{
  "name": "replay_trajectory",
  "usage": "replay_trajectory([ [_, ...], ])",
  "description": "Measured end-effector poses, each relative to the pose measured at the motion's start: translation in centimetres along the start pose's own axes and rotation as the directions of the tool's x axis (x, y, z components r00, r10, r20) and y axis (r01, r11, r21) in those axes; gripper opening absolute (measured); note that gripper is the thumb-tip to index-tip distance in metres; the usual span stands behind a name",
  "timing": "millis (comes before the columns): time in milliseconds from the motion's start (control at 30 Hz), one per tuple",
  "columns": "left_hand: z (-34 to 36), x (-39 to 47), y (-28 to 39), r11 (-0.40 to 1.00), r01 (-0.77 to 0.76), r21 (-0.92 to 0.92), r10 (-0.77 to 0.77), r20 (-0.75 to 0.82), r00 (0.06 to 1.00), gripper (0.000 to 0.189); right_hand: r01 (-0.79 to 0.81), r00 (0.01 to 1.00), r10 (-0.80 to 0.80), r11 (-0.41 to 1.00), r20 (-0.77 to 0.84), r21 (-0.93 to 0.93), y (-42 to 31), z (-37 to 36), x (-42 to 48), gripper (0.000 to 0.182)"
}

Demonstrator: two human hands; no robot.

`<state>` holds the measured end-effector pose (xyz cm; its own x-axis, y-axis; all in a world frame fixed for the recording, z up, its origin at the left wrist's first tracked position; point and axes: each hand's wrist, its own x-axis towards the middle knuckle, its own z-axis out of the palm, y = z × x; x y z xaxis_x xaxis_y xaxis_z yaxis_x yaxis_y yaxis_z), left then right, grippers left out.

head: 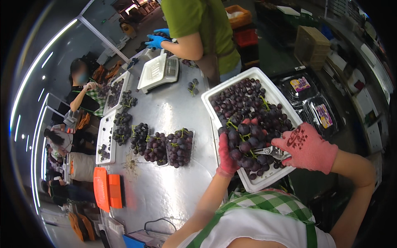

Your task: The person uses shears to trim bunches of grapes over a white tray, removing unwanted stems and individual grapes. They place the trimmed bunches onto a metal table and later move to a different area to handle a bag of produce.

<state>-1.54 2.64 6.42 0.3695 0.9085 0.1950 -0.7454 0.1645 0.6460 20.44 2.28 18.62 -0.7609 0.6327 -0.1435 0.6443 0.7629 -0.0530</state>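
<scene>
A bunch of dark purple grapes (pixel 248 139) rests in my left hand (pixel 227 153), which wears a red knit glove and supports it from the side and below. My right hand (pixel 305 147), gloved in the same way, grips small metal snips (pixel 269 152). Their blades reach in among the grapes; whether they touch a stem is hidden. Beneath both hands a white plastic tray (pixel 251 74) holds more grape bunches and loose grapes (pixel 237 96).
On the metal table (pixel 186 111) stand grapes in clear punnets (pixel 180 148), a white scale (pixel 161 73), an orange scale (pixel 107 189) and a white tray (pixel 107 136). Clear lidded packs (pixel 322 114) sit at right. A co-worker in a green shirt (pixel 198 24) handles grapes; another person (pixel 83 90) works across the table.
</scene>
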Motion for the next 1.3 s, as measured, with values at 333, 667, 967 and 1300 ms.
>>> replay_trajectory([
  [333, 0.3, -0.1, 0.1, 0.996, 0.009, -0.086, -0.02, -0.131, 0.991, 0.081, -0.017, 0.999, 0.015, 0.999, 0.03, 0.052, 0.0, 0.1, 0.1, 0.047],
  [667, -0.6, 0.3, -0.2, 0.904, -0.038, -0.426, 0.078, 0.075, 0.994, 0.077, -0.179, 0.979, 0.189, 0.975, 0.072, -0.129, -1.8, -0.8, -0.1, 0.056],
  [967, -0.8, 0.0, -0.3, 0.777, -0.042, -0.628, 0.027, -0.034, 0.999, 0.079, -0.059, 0.995, 0.08, 0.946, 0.054, -0.319, -2.1, -1.7, 0.7, 0.034],
  [1300, -1.1, -0.2, -0.6, 0.779, -0.026, -0.626, 0.04, 0.009, 0.999, 0.078, -0.108, 0.972, 0.169, 0.937, 0.16, -0.333, -2.3, -1.7, 1.1, 0.049],
])
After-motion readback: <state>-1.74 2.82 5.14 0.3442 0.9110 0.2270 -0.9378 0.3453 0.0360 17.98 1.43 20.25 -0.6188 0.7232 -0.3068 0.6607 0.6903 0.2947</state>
